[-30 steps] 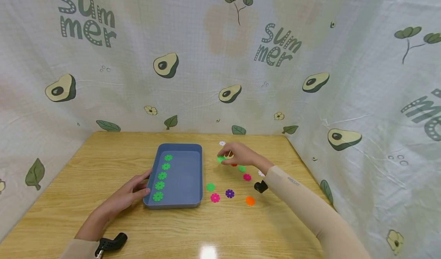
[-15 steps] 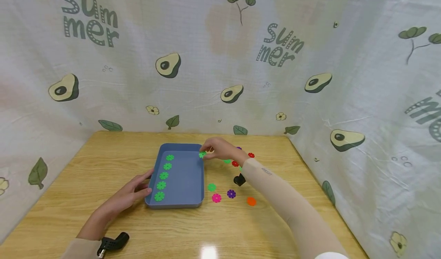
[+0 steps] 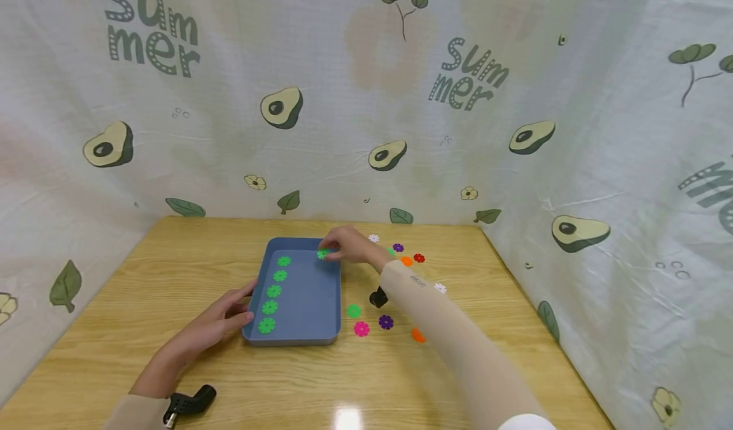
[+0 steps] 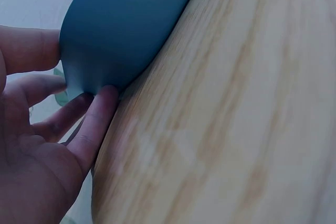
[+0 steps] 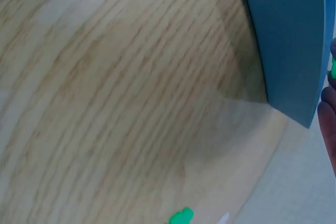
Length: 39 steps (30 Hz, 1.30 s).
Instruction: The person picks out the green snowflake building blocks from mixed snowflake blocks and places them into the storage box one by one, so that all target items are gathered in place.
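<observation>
A blue-grey rectangular tray (image 3: 309,290) sits on the table, with a column of several green notched, flower-shaped discs (image 3: 273,291) along its left side. My left hand (image 3: 214,322) rests against the tray's left wall; in the left wrist view, the fingers (image 4: 100,116) touch the wall's outer face. Above the tray's far right corner, my right hand (image 3: 348,245) pinches a green notched disc (image 3: 322,254) between thumb and fingers. Only a few fingertips (image 5: 328,103) and a sliver of green show at the right wrist view's edge.
Right of the tray lie loose notched discs: green (image 3: 354,311), pink (image 3: 361,329), purple (image 3: 386,322), orange (image 3: 418,335), red (image 3: 419,258) and white (image 3: 439,287). My right forearm hides some of them. A printed cloth (image 3: 321,182) hangs behind the table.
My right hand has carried the green disc leftward from the loose discs, across the tray's right wall to above its far right corner. The left hand stays at the tray.
</observation>
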Each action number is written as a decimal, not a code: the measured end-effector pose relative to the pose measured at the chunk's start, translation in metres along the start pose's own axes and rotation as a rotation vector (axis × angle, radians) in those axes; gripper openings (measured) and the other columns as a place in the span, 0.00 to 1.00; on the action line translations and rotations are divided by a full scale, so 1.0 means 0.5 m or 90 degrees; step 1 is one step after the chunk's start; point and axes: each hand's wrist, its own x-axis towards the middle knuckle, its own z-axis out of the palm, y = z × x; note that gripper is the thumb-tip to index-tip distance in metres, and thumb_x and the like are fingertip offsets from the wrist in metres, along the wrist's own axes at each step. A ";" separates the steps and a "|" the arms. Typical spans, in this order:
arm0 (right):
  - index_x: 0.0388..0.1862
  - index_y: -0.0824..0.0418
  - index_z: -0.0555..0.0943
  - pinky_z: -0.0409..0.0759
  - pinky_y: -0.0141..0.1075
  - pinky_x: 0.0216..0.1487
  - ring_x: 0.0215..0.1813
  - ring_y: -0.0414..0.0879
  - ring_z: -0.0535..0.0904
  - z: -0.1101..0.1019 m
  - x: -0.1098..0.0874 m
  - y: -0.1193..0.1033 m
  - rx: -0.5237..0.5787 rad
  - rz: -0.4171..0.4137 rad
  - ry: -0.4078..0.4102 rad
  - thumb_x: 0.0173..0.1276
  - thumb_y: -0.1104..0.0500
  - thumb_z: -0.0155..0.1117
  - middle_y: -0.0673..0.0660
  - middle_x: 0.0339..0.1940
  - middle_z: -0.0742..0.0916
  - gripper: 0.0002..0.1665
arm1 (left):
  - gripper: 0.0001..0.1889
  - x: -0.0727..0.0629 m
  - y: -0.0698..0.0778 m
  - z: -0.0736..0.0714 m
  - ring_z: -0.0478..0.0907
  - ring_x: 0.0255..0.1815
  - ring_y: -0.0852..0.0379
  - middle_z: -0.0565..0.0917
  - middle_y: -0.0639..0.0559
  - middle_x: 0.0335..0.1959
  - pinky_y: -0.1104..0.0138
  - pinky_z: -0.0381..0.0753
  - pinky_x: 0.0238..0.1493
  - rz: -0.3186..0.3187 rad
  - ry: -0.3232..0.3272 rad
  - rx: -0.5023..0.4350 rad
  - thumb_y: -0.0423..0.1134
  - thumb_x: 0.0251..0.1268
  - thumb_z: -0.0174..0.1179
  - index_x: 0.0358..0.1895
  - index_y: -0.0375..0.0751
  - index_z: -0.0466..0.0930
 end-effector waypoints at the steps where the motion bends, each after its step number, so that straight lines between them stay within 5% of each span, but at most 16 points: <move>1: 0.57 0.58 0.91 0.81 0.31 0.53 0.51 0.45 0.85 0.004 0.003 -0.001 0.000 0.001 -0.002 0.75 0.58 0.73 0.54 0.51 0.90 0.14 | 0.39 -0.001 0.001 0.000 0.65 0.77 0.29 0.51 0.33 0.86 0.73 0.73 0.60 -0.002 0.000 0.000 0.42 0.83 0.58 0.89 0.49 0.48; 12: 0.59 0.60 0.90 0.83 0.33 0.56 0.52 0.46 0.85 0.032 0.022 0.002 -0.007 0.026 -0.021 0.76 0.58 0.72 0.55 0.52 0.90 0.16 | 0.40 -0.001 0.004 0.001 0.65 0.76 0.29 0.51 0.33 0.85 0.56 0.72 0.67 -0.012 0.006 0.020 0.43 0.83 0.59 0.89 0.47 0.48; 21: 0.58 0.60 0.90 0.82 0.33 0.57 0.55 0.45 0.86 0.041 0.028 0.003 -0.018 0.029 -0.023 0.75 0.58 0.73 0.54 0.53 0.91 0.15 | 0.40 0.000 0.002 0.000 0.65 0.77 0.29 0.51 0.34 0.85 0.71 0.73 0.61 -0.008 0.002 0.006 0.42 0.83 0.59 0.89 0.49 0.48; 27: 0.59 0.59 0.90 0.81 0.33 0.59 0.58 0.46 0.85 0.046 0.032 -0.004 -0.013 0.036 -0.034 0.75 0.58 0.73 0.54 0.56 0.90 0.16 | 0.40 0.000 0.001 -0.001 0.65 0.76 0.30 0.53 0.34 0.85 0.64 0.73 0.64 -0.009 0.007 0.013 0.43 0.83 0.59 0.89 0.49 0.49; 33: 0.60 0.58 0.90 0.81 0.34 0.61 0.61 0.46 0.85 0.049 0.037 -0.008 -0.002 0.054 -0.042 0.75 0.58 0.73 0.53 0.59 0.90 0.17 | 0.40 -0.001 0.000 0.000 0.65 0.76 0.30 0.53 0.34 0.85 0.68 0.73 0.63 -0.004 0.005 0.008 0.43 0.82 0.60 0.89 0.50 0.49; 39: 0.61 0.57 0.89 0.80 0.34 0.62 0.62 0.45 0.84 0.052 0.042 -0.010 -0.004 0.067 -0.053 0.75 0.58 0.73 0.53 0.59 0.90 0.17 | 0.40 -0.001 0.002 0.001 0.65 0.76 0.31 0.54 0.35 0.84 0.53 0.72 0.67 -0.009 0.010 0.015 0.43 0.83 0.59 0.89 0.52 0.49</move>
